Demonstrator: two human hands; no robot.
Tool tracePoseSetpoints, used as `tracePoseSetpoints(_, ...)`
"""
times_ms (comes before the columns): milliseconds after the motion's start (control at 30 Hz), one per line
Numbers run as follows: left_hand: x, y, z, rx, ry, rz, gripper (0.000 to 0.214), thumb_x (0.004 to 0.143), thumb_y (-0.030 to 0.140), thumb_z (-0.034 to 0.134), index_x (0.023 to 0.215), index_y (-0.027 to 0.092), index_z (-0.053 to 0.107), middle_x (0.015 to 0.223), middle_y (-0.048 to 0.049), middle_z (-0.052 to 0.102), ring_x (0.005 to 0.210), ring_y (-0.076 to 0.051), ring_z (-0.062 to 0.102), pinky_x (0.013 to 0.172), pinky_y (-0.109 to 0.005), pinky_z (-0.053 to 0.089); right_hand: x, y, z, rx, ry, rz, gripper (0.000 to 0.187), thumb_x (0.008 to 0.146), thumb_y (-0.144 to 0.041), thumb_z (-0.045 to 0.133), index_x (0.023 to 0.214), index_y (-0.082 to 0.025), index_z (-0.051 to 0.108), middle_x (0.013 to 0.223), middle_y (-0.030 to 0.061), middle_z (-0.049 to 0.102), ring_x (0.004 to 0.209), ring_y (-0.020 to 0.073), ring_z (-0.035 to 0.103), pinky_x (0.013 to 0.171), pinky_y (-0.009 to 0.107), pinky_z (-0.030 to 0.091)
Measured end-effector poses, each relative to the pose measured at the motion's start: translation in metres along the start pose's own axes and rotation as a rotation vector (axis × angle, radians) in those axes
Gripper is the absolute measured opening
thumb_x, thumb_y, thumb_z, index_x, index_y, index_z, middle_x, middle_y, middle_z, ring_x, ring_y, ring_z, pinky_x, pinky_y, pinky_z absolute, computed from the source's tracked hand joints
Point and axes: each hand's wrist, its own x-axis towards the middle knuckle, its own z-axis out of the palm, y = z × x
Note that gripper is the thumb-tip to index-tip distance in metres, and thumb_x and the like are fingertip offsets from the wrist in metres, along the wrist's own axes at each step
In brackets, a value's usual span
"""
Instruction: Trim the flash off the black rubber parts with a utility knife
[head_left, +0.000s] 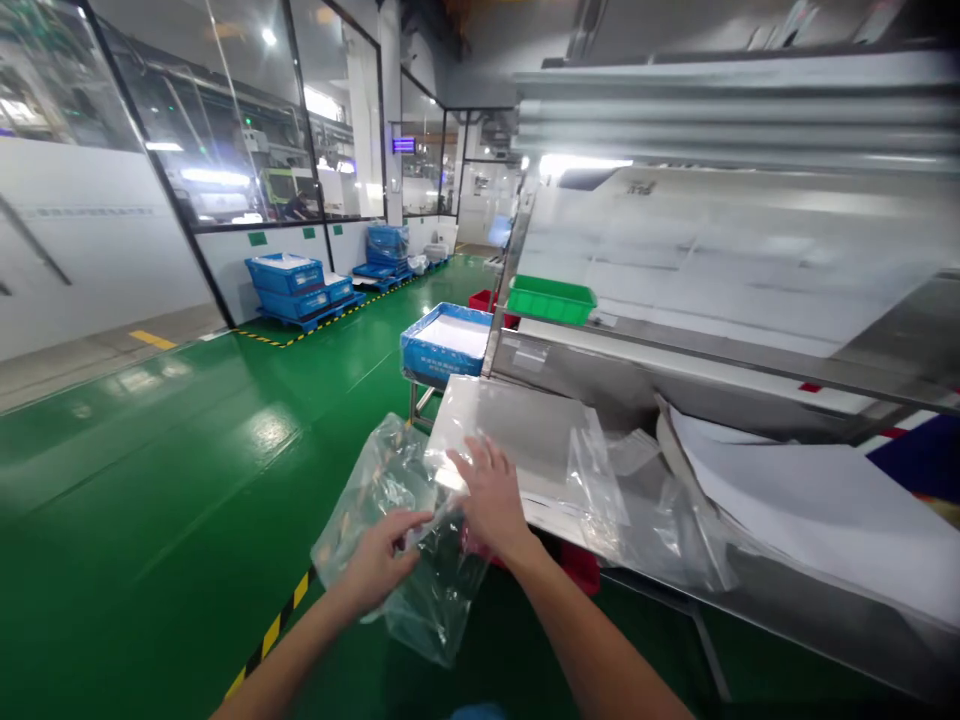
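Observation:
A large clear plastic bag [442,610] hangs past the left end of the metal worktable, over the green floor. My left hand [379,562] is closed on it, with thumb and forefinger toward the bag's upper part. My right hand [493,500] is at the table's corner, its fingers stretched and apart; its thumb side is against the bag's edge. Beneath and beyond the right hand lies a flat pale sheet [525,415] on the tabletop. More clear plastic film [600,470] covers the right part of that sheet.
White sheets [810,500] lie on the table at right. A green bin [551,299] sits on the rack above. Beyond the table's end stands a blue crate [446,350] lined with plastic. A red bin [580,568] is under the table. Blue crates [289,285] stand along the wall.

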Motion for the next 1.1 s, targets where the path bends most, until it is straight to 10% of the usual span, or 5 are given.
tracePoseSetpoints(100,-0.022,-0.049,-0.058,0.48,0.122,0.062,0.056,0.078,0.009,0.046,0.128,0.03,0.059,0.127,-0.0062,0.056,0.115,-0.022,0.052,0.102,-0.033,0.038,0.014,-0.012,0.046,-0.029,-0.226,0.025,0.012,0.083,-0.02,0.057,0.078,-0.022,0.068,0.094,0.0073,0.069,0.097,0.0267,0.06,0.085,0.035,0.038)
tracePoseSetpoints(300,-0.086,-0.165,-0.161,0.736,0.374,-0.417,0.038,0.088,0.023,0.039,0.118,0.02,0.063,0.126,-0.0126,0.058,0.112,-0.03,0.056,0.094,-0.041,0.042,-0.014,-0.026,0.123,0.058,-0.255,0.114,0.031,0.096,-0.031,0.032,0.083,-0.02,0.059,0.079,0.0055,0.064,0.073,0.019,0.057,0.065,0.027,0.033)
tracePoseSetpoints(733,-0.139,-0.234,-0.149,0.582,0.177,-0.543,0.047,0.092,0.017,0.03,0.136,0.016,0.047,0.126,-0.0092,0.064,0.111,-0.018,0.062,0.093,-0.025,0.044,-0.093,-0.029,0.243,0.253,-0.305,0.421,0.056,0.071,-0.033,0.063,0.123,-0.016,0.052,0.117,0.0126,0.059,0.107,0.0272,0.058,0.091,0.031,0.045)
tracePoseSetpoints(900,-0.098,-0.197,-0.184,0.672,0.238,-0.499,0.035,0.085,0.016,0.043,0.114,0.014,0.062,0.114,-0.0129,0.069,0.099,-0.023,0.066,0.087,-0.031,0.047,-0.062,-0.032,0.218,0.208,-0.299,0.401,0.036,0.066,-0.008,0.057,0.1,-0.018,0.063,0.08,0.0033,0.066,0.075,0.021,0.063,0.071,0.028,0.046)
tracePoseSetpoints(1100,0.008,-0.062,-0.276,0.689,0.588,-0.135,0.044,0.093,0.043,0.036,0.129,0.027,0.055,0.135,-0.006,0.057,0.121,-0.026,0.052,0.099,-0.038,0.041,0.085,-0.045,0.067,0.125,0.095,0.26,0.017,0.087,-0.03,0.054,0.087,-0.021,0.068,0.096,0.0072,0.065,0.098,0.0247,0.057,0.09,0.036,0.04)
